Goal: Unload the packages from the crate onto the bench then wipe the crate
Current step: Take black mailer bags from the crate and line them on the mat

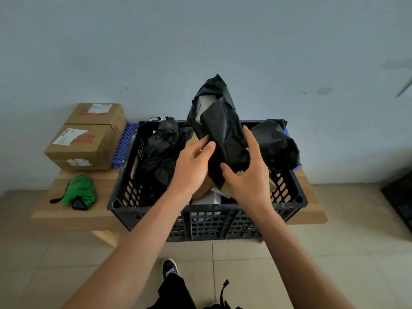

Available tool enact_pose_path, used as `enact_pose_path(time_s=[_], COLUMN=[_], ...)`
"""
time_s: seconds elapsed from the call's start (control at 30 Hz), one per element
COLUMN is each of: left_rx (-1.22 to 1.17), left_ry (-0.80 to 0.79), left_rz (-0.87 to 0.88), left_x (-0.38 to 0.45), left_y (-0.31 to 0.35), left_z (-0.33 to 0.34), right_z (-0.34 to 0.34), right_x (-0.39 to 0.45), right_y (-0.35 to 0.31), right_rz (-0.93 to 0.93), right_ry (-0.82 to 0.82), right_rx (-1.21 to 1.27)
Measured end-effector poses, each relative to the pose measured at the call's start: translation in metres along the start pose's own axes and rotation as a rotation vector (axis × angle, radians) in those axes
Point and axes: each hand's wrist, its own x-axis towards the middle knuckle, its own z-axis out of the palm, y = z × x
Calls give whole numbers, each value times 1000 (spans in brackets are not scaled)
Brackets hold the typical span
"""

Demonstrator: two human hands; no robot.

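**Pkg coming up out of crate**

Two cardboard boxes (pixel 87 134) and a green cloth (pixel 79 192) are sitting at left on the tabletop (pixel 73 216). Your left hand (pixel 191 168) & right hand (pixel 247 175) are gripping a black-wrapped pkg (pixel 220 130), tilted upright above the black crate (pixel 200 221).

Dim even light, soft shadows, wide-angle edge warp, slight blur overall
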Motion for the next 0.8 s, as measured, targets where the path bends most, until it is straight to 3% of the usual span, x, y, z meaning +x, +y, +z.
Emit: enact_pose_path(time_s=[0.37,0.8], left_rx=[-322,-309], left_ry=[32,133], left_rz=[-92,-94], left_x=[-8,-1], left_y=[9,-3], left_z=[1,-11], right_z=[0,-2], right_x=[-15,-9], right_y=[-10,-6], right_rz=[-142,-35], right_ry=[-183,-222], right_rx=[37,196])
